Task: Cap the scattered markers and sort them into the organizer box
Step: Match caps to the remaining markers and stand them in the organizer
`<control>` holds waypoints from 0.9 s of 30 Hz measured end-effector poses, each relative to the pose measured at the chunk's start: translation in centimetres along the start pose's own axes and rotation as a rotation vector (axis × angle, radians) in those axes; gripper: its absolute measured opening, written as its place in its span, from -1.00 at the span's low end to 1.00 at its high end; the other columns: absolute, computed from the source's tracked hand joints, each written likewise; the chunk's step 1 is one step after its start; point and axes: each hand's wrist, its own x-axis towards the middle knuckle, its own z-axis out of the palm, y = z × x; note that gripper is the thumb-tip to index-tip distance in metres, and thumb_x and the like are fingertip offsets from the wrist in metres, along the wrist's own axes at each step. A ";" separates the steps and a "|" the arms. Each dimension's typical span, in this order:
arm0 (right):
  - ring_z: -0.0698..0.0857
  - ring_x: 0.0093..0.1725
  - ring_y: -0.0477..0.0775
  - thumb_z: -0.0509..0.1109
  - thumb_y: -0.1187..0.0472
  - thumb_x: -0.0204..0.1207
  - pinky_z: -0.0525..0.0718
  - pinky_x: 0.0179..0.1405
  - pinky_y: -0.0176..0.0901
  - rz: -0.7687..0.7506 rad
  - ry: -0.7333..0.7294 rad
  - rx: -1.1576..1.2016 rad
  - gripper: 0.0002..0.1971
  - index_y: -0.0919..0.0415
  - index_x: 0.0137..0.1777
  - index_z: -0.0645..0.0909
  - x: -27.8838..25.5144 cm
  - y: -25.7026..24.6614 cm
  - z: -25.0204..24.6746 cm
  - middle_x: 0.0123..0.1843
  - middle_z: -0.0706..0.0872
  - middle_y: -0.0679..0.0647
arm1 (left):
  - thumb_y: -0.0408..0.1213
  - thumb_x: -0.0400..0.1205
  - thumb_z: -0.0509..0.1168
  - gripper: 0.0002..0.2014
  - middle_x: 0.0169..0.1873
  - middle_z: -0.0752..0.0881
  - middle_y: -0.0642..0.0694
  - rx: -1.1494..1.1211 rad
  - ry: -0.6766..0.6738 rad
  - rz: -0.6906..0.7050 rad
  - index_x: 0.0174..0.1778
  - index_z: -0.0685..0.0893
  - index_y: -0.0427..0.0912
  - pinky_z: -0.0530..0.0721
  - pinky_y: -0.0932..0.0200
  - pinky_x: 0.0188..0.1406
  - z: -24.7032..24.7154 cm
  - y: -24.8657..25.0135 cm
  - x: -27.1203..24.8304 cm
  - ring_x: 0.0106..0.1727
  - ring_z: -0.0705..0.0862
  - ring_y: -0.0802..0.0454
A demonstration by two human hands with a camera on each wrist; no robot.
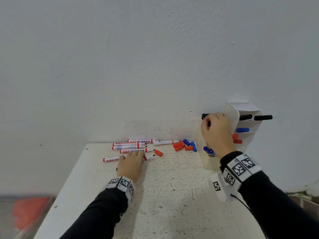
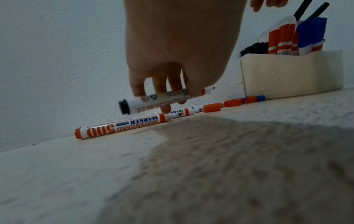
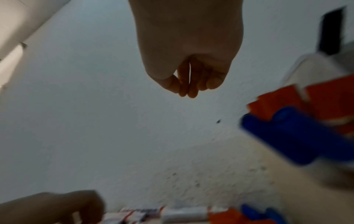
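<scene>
My left hand (image 1: pixel 133 156) (image 2: pixel 162 97) grips an uncapped marker (image 2: pixel 153 101) with a black end plug, held just above the white table (image 1: pixel 172 195). Several uncapped red markers (image 1: pixel 131 144) (image 2: pixel 118 127) lie beside it near the wall. A loose red cap (image 1: pixel 158 153) sits just right of them; more red caps (image 1: pixel 178 146) and blue caps (image 1: pixel 193 146) lie further right. The white organizer box (image 1: pixel 207 163) (image 2: pixel 287 72) stands at the right with black, blue and red markers in it. My right hand (image 1: pixel 209 121) (image 3: pixel 189 87) hovers over the box, fingers curled, nothing seen in them.
The wall runs directly behind the markers and the box. The table's left edge (image 1: pixel 65 178) drops off to the floor, where a blurred red object (image 1: pixel 29 211) lies. Capped black markers (image 1: pixel 263 117) stick out of the box toward the right.
</scene>
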 end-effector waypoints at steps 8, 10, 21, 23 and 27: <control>0.57 0.27 0.08 0.15 0.31 0.63 0.55 0.19 -0.20 0.070 -0.727 0.166 -0.71 0.20 0.31 0.52 -3.6 -6.4 6.9 0.32 0.58 0.14 | -0.31 0.74 0.00 -0.65 0.37 0.48 0.01 -0.077 -0.017 -0.025 0.46 0.30 -0.02 0.39 -0.10 0.40 0.1 0.2 -0.1 0.37 0.50 -0.02; 0.32 0.52 0.16 0.12 0.40 0.60 0.37 0.45 0.01 0.087 -0.904 0.106 -0.48 0.09 0.55 0.27 -4.5 -6.4 8.8 0.59 0.29 0.09 | -0.34 0.73 -0.01 -0.63 0.38 0.45 0.00 -0.080 0.016 -0.040 0.47 0.28 -0.02 0.37 -0.10 0.40 0.2 0.2 0.0 0.38 0.48 -0.03; 0.53 0.20 0.15 0.24 0.31 0.58 0.57 0.19 -0.04 -0.077 -0.864 -0.073 -0.82 0.24 0.15 0.54 -5.8 -5.0 11.0 0.21 0.54 0.14 | -0.51 0.60 0.05 -0.43 0.39 0.43 -0.01 -0.077 0.083 -0.030 0.52 0.21 0.00 0.33 -0.01 0.39 0.5 -0.1 -0.1 0.37 0.46 0.00; 0.58 0.12 0.15 0.26 0.33 0.57 0.61 0.11 -0.05 -0.051 -0.835 -0.071 -0.84 0.24 0.13 0.52 -6.0 -4.8 11.0 0.16 0.58 0.16 | -0.48 0.63 0.04 -0.44 0.41 0.42 0.01 -0.064 0.071 -0.026 0.54 0.18 0.01 0.35 -0.08 0.39 0.3 0.2 -0.2 0.40 0.46 0.00; 0.60 0.12 0.10 0.23 0.34 0.61 0.58 0.15 -0.12 0.205 -0.663 0.217 -0.77 0.22 0.25 0.47 -5.7 -4.2 11.0 0.24 0.51 0.14 | -0.41 0.68 0.00 -0.49 0.42 0.42 0.04 -0.049 0.071 0.000 0.55 0.17 0.04 0.38 -0.12 0.37 0.1 0.6 -0.4 0.39 0.48 0.00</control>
